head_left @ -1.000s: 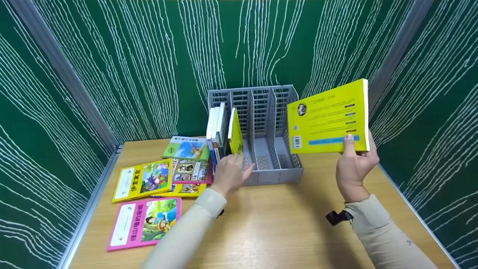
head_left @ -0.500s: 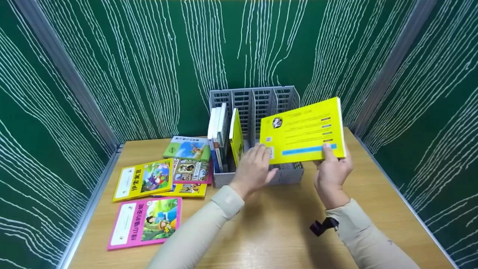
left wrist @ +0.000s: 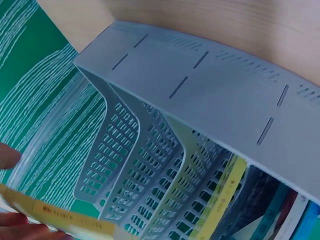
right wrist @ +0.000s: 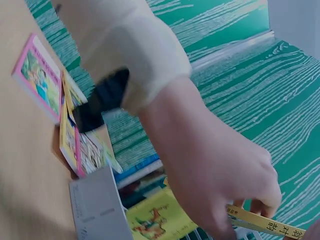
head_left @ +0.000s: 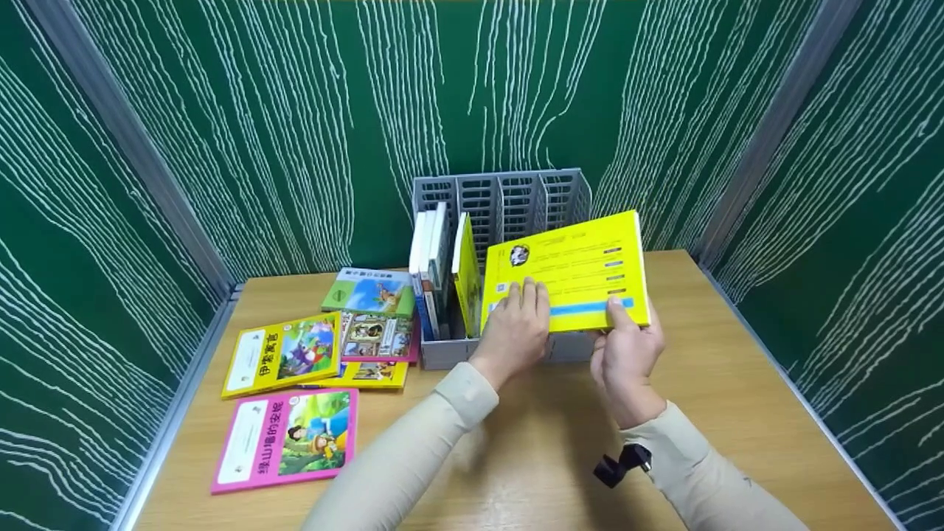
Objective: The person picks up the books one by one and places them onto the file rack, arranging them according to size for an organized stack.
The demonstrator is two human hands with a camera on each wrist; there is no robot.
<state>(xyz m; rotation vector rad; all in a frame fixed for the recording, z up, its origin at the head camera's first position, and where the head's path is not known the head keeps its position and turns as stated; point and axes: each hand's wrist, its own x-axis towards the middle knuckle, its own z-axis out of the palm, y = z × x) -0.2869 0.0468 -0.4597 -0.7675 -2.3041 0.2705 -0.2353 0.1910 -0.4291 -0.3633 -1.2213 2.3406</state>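
In the head view my right hand (head_left: 627, 354) grips a yellow book (head_left: 575, 269) at its lower right, thumb on the back cover and fingers behind. The book tilts in front of a grey file holder (head_left: 446, 356), over its right-hand slots. My left hand (head_left: 514, 324) rests straight fingers on the cover's lower left; its thumb is hidden. A second yellow book (head_left: 464, 273) stands upright in the holder, right of several white-edged books (head_left: 428, 258) in the leftmost slot. In the right wrist view, the held book's yellow spine (right wrist: 272, 224) shows beyond my right hand.
On the table left of the holder lie a pink book (head_left: 284, 442), a yellow book (head_left: 284, 354) on a pile, and a green-and-blue book (head_left: 372, 291). Green walls with white streaks (head_left: 295, 133) enclose the wooden table (head_left: 516, 457).
My right hand has brought the yellow book leftward and down, toward the holder. My left hand has moved right, from beside the standing yellow book onto the held book's cover.
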